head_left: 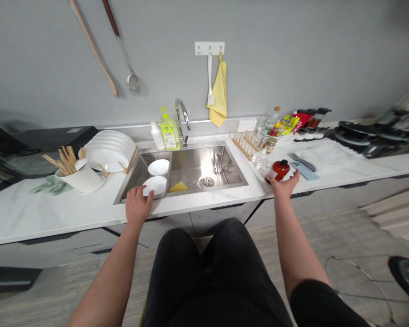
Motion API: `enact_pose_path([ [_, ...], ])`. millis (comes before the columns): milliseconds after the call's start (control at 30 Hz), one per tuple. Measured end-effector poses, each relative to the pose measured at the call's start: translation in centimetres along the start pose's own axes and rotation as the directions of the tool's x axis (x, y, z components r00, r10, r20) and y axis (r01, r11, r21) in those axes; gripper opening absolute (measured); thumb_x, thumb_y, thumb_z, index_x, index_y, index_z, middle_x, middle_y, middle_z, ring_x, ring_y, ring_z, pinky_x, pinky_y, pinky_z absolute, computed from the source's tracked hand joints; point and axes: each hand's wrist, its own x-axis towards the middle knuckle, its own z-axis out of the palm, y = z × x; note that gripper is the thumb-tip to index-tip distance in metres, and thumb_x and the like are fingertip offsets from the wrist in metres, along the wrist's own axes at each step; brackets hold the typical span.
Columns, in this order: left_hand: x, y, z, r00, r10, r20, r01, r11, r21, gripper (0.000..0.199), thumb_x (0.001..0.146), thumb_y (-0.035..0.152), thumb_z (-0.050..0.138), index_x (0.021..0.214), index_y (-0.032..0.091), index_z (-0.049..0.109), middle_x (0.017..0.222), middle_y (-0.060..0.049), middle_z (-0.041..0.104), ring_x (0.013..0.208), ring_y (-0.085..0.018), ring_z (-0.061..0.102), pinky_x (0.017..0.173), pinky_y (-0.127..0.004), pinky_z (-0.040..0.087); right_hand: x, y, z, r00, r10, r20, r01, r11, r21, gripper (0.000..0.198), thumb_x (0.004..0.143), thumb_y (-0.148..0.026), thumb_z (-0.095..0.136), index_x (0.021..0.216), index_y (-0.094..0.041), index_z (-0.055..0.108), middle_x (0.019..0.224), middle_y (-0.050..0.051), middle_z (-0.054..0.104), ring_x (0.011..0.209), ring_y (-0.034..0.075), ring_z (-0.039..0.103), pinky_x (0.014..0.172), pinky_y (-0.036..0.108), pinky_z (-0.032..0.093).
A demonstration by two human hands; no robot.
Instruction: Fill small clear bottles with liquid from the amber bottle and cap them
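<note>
My left hand point(138, 203) lies over the front rim of the steel sink point(221, 194), thumb apart from the fingers. Its fingertips are beside a white bowl point(157, 184); any grip on the bowl is not plain. A second white bowl point(158, 167) is behind that one, in the rack basket at the sink's left. On the right, my right hand point(285, 185) is spread around the near side of a red bottle point(281, 170) with a black cap. Its thumb is at the bottle's lower left, while the fingertips stand off to the right.
A faucet point(180, 122), dish soap point(169, 134) and a yellow sponge point(178, 186) are around the sink. Left are stacked plates point(109, 152) and a chopstick holder point(83, 178). A clear jar point(261, 160), a blue phone point(305, 170) and a wooden rack point(246, 144) surround the bottle.
</note>
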Motion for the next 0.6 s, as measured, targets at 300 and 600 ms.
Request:
enact_pose_path([
  [300, 0.2, 0.0, -0.4, 0.999, -0.051, -0.004, 0.051, 0.996, -0.072, 0.056, 0.110, 0.060, 0.054, 0.134, 0.012, 0.072, 0.137, -0.027, 0.073, 0.141, -0.044, 0.061, 0.129, -0.059, 0.041, -4.7, -2.6, -3.1, 0.951, -0.008, 0.311, -0.089, 0.951, 0.296, 0.100, 0.059, -0.056, 0.102, 0.145, -0.025, 0.060, 0.130, 0.013, 0.081, 0.115, 0.039, 0.081, 0.109, 0.064, 0.064],
  [600, -3.2, 15.9, -8.7, 0.990, 0.001, 0.140, 0.090, 0.755, -0.650, 0.043, 0.110, 0.049, 0.066, 0.142, 0.022, 0.074, 0.104, -0.006, 0.077, 0.079, -0.019, 0.066, 0.079, -0.034, 0.056, -21.9, -13.0, -6.5, 0.211, -0.504, 0.838, -0.062, 0.848, 0.526, 0.099, 0.080, -0.049, 0.103, 0.165, -0.026, 0.058, 0.160, 0.016, 0.072, 0.146, 0.043, 0.070, 0.128, 0.062, 0.053],
])
